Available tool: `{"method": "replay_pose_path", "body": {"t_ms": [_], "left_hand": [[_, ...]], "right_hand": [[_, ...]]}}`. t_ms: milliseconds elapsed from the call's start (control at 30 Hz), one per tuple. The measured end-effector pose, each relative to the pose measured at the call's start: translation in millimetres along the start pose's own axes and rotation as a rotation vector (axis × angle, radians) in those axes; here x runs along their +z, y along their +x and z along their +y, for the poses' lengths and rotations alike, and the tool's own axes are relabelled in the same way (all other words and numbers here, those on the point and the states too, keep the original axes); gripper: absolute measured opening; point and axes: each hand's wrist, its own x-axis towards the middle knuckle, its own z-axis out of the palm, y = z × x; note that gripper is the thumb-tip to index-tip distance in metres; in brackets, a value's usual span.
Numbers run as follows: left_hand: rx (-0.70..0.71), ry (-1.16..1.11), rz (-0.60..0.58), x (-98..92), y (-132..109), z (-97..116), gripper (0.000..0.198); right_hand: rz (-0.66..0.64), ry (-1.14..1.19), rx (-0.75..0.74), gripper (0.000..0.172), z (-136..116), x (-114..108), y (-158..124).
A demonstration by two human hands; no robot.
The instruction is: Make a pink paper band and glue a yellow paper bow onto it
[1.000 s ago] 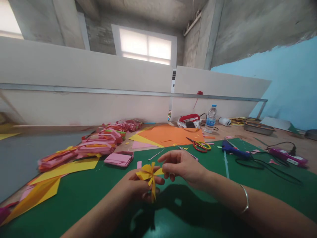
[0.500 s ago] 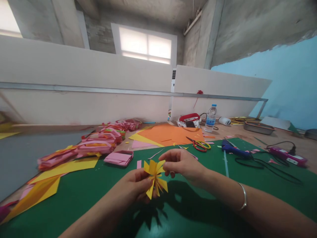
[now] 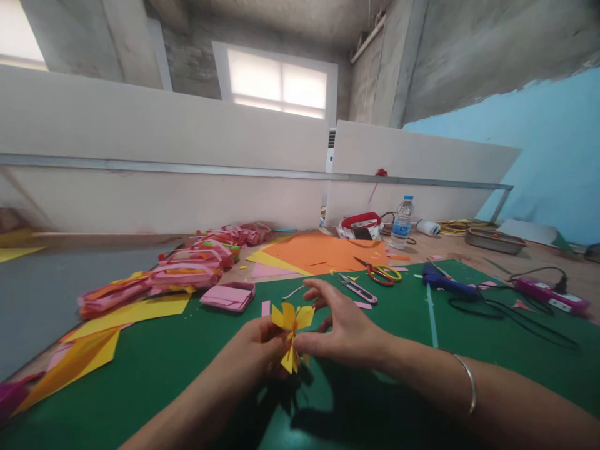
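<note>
Above the near middle of the mat (image 3: 140, 375), the left hand (image 3: 255, 350) pinches the yellow flower (image 3: 291, 322) at its waist, seemingly to keep the cut strips bunched. The right hand (image 3: 347, 334) grips the same knot from the other side. Half a second ago the right fingers were at the upper petals, and the strips fanned wider.

Craft clutter
Beyond the fingers (image 3: 321, 290) lie snips (image 3: 356, 289), scissors (image 3: 382, 274) and orange paper (image 3: 323, 253); a glue gun (image 3: 443, 284) to their right.

Bright window (image 3: 279, 84), concrete walls (image 3: 469, 56), white partition (image 3: 164, 169), blue wall (image 3: 557, 156).
</note>
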Motion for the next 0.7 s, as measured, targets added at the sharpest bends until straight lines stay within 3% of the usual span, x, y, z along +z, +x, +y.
{"method": "replay_pose_path", "body": {"t_ms": [133,400,700], "left_hand": [[0.025,0.011,0.002,1.5,-1.7,1.0,0.017],[0.036,-0.013,-0.065,-0.6,3.4,-5.3,0.018],[-0.037,-0.122,-0.037,2.7,4.7,-6.7,0.022]], "right_hand": [[-0.024,-0.053,-0.03,0.088,4.8,7.4,-2.7],[-0.096,-0.062,0.028,0.069,-1.1,3.8,1.7],[-0.136,-0.046,0.037,0.061,0.0,3.3,3.1]]}}
